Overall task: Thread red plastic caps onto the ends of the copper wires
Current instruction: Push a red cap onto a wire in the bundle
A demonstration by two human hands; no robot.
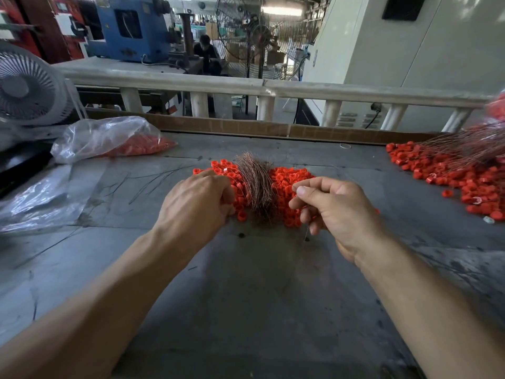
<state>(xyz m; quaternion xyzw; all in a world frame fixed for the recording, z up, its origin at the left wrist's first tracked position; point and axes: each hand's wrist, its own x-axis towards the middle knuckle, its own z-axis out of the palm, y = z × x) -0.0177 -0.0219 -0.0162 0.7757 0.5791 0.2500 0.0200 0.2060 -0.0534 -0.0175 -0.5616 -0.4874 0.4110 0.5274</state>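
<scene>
A heap of red plastic caps point(289, 181) lies in the middle of the grey table. A bundle of thin copper wires point(257, 181) lies across the heap, its ends fanned out at the far side. My left hand point(199, 201) rests knuckles up on the left part of the heap, its fingers curled down among the caps; what they hold is hidden. My right hand point(333, 206) sits just right of the bundle and pinches a single thin wire point(306, 233) between thumb and forefinger, its lower end hanging toward the table.
A second heap of red caps point(451, 176) with wires point(470, 146) on top lies at the right. A clear plastic bag of caps point(109, 138) sits at the back left beside a white fan point(27, 86). Loose wires point(153, 179) lie left of the hands. A railing point(246, 88) runs behind the table.
</scene>
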